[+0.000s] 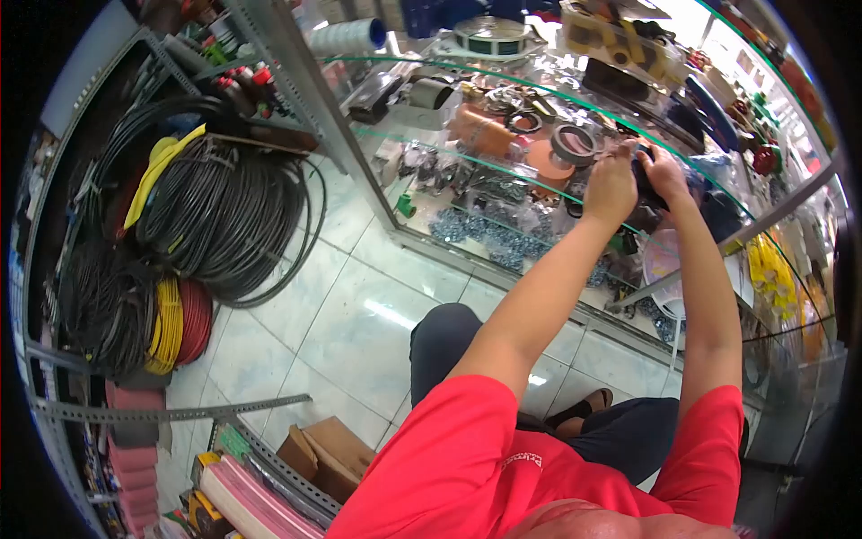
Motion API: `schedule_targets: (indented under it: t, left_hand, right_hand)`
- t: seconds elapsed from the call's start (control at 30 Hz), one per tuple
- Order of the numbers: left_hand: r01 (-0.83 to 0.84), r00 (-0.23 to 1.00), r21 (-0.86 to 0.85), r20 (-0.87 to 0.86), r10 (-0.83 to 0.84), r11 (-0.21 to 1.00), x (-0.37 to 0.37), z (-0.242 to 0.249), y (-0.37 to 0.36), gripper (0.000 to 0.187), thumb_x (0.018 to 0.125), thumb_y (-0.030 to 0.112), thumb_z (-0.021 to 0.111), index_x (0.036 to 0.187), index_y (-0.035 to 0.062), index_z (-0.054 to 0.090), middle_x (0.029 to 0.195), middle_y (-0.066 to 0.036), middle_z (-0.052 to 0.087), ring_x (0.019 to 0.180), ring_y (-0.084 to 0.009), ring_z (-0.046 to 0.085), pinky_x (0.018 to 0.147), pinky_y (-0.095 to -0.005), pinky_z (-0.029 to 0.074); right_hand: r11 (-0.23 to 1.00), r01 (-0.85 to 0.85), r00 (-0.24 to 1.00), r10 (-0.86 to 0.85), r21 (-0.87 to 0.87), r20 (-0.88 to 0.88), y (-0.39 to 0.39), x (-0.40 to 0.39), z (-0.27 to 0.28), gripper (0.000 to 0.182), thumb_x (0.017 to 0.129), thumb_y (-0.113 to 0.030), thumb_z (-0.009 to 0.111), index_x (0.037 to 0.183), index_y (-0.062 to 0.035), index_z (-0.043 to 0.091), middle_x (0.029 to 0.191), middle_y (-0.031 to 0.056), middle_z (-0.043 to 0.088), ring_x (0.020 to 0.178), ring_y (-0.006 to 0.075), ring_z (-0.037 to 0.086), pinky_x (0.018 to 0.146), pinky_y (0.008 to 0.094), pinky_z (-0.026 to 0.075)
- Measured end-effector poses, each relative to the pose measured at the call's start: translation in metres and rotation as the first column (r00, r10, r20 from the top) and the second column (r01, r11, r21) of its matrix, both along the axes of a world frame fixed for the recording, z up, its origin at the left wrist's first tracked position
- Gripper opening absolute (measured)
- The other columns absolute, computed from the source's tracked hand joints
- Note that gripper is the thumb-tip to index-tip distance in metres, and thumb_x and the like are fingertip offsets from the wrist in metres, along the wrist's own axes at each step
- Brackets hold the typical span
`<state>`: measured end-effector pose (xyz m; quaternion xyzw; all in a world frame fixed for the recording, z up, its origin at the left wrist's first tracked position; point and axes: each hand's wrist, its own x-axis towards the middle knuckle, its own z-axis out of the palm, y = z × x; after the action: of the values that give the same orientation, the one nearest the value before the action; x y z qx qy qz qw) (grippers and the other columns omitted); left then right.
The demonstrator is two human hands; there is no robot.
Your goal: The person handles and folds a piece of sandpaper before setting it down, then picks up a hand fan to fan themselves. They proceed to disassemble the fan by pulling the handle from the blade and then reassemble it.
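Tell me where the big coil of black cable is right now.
In the head view, the black cable coil hangs at the left against the metal rack, above the yellow and red coils, well apart from both hands at the glass case.

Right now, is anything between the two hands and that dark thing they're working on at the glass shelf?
Nothing visible. The left hand and right hand already meet on the dark object, above the glass shelf. What the object is cannot be told.

Glossy glass shelf [503, 171], matt blk item [648, 180]
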<state>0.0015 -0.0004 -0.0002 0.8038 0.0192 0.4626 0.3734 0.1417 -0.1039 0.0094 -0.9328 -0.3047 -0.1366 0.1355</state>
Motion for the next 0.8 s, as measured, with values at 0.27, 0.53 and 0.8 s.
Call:
schedule_targets:
  t: [0.27, 0.53, 0.8]
  left_hand:
    - [0.01, 0.999, 0.014, 0.046, -0.011, 1.0, 0.001, 0.0, 0.001, 0.036, 0.074, -0.001, 0.043, 0.11, 0.0044, 0.04, 0.092, -0.015, 0.053, 0.087, -0.0301, 0.051, 0.075, -0.0392, 0.042]
    - [0.1, 0.995, -0.132, -0.017, -0.103, 0.986, -0.005, 0.007, 0.001, 0.032, 0.078, 0.0, 0.04, 0.109, 0.0043, 0.043, 0.094, -0.013, 0.053, 0.088, -0.029, 0.052, 0.075, -0.0375, 0.042]
    - [0.306, 0.95, -0.706, 0.265, -0.163, 0.638, -0.079, -0.014, -0.052, 0.023, 0.084, 0.008, 0.047, 0.106, 0.0033, 0.042, 0.089, -0.003, 0.047, 0.081, -0.009, 0.044, 0.071, -0.0221, 0.039]
  right_hand:
    - [0.997, 0.07, 0.993, -0.074, 0.039, 0.093, -0.002, -0.054, 0.008, 0.047, 0.078, -0.044, 0.05, 0.11, -0.0089, 0.052, 0.116, 0.014, 0.049, 0.107, 0.03, 0.047, 0.085, 0.0405, 0.039]
    - [0.996, 0.072, 0.984, -0.061, -0.061, 0.167, -0.006, -0.097, 0.007, 0.046, 0.079, -0.045, 0.048, 0.105, -0.0072, 0.053, 0.103, 0.013, 0.055, 0.099, 0.0277, 0.051, 0.079, 0.0411, 0.041]
    - [0.999, -0.033, 0.998, 0.031, 0.039, 0.051, -0.023, -0.035, 0.005, 0.049, 0.083, -0.045, 0.043, 0.118, -0.0109, 0.046, 0.119, 0.012, 0.048, 0.111, 0.0278, 0.044, 0.09, 0.0391, 0.036]
